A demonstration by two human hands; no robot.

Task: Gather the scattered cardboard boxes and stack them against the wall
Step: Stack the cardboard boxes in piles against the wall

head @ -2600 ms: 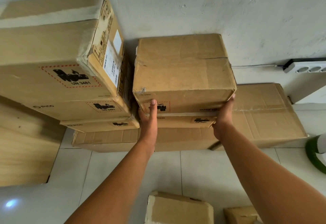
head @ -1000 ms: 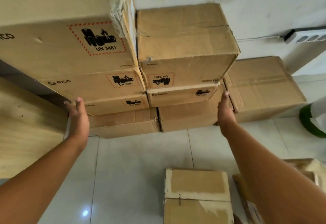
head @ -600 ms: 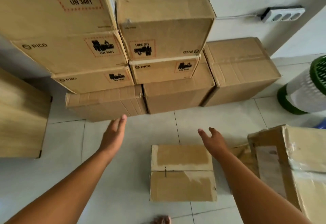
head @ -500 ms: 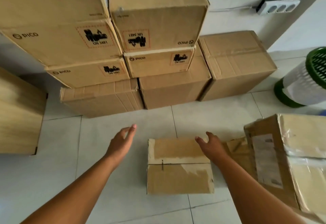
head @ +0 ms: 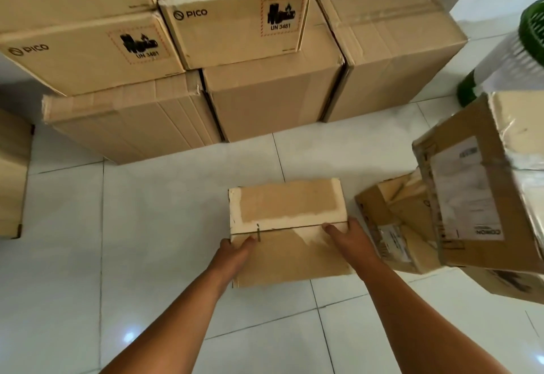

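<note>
Cardboard — a small brown box with torn tape (head: 287, 232) sits on the white tile floor (head: 147, 226), left hand (head: 234, 253) and right hand (head: 350, 239) clasping its sides; probably light, stiff — lift from the bottom edges.

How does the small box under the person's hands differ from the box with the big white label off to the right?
The small box lies flat on the floor; the labelled box sits tilted. The small box has torn pale patches where paper peeled off; the labelled box has its paper label and shiny tape. Both hands touch the small box, none the labelled box. Both are brown cardboard, away from the wall stack.
</note>
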